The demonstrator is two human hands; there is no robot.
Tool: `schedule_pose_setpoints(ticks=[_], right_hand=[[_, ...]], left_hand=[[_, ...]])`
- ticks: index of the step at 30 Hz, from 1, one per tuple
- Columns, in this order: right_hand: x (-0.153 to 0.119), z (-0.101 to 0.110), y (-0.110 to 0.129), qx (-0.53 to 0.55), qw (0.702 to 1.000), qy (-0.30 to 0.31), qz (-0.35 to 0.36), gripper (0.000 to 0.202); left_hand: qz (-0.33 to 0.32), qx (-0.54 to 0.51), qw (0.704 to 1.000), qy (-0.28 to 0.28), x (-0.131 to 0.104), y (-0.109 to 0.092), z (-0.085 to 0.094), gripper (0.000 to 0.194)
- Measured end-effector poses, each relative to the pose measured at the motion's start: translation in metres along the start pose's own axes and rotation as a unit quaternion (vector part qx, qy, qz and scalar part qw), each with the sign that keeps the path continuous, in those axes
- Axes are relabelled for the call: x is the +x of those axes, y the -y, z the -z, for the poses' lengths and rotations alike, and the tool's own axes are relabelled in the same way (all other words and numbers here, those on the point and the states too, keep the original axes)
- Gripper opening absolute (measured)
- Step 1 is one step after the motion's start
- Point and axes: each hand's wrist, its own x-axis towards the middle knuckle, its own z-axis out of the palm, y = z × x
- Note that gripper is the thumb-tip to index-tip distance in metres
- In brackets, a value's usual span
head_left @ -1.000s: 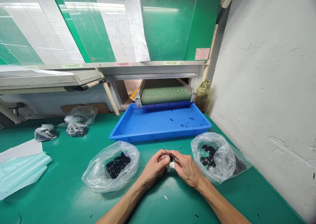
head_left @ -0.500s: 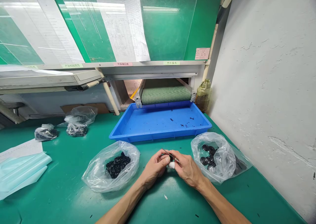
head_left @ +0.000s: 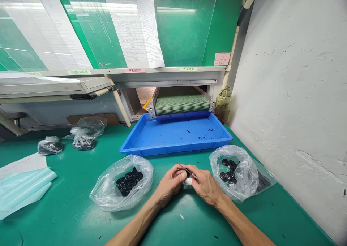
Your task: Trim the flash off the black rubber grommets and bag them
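Note:
Over the green table, my left hand [head_left: 170, 184] and my right hand [head_left: 205, 185] meet, both closed. The left fingers pinch a small black part [head_left: 188, 173]. A thin, dark pointed tool, probably tweezers [head_left: 184, 168], lies in the right fingers, its tip toward the left hand. Something white [head_left: 188, 181] shows between the hands, possibly a finger cover; its kind is unclear. Left of the hands stands an open plastic bag [head_left: 100, 193] of small black pieces [head_left: 130, 181]. Another plastic bag [head_left: 248, 179], to the right, contains round black parts [head_left: 225, 162].
A blue tray [head_left: 159, 150] with scattered black bits sits behind the hands, under the end of a green conveyor belt [head_left: 181, 100]. A bottle [head_left: 223, 103] stands beside it. Two tied bags [head_left: 50, 146] and a light-blue sheet [head_left: 27, 188] lie left. A wall [head_left: 295, 94] bounds the right.

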Motion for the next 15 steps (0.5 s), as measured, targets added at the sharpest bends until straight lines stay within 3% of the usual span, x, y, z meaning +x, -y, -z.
schedule_pose_setpoints(ticks=[15], right_hand=[[0.0, 0.0007, 0.0004, 0.006, 1.0, 0.0, 0.004, 0.062]], left_hand=[[-0.004, 0.007, 1.0, 0.005, -0.0003, -0.0002, -0.0002, 0.044]])
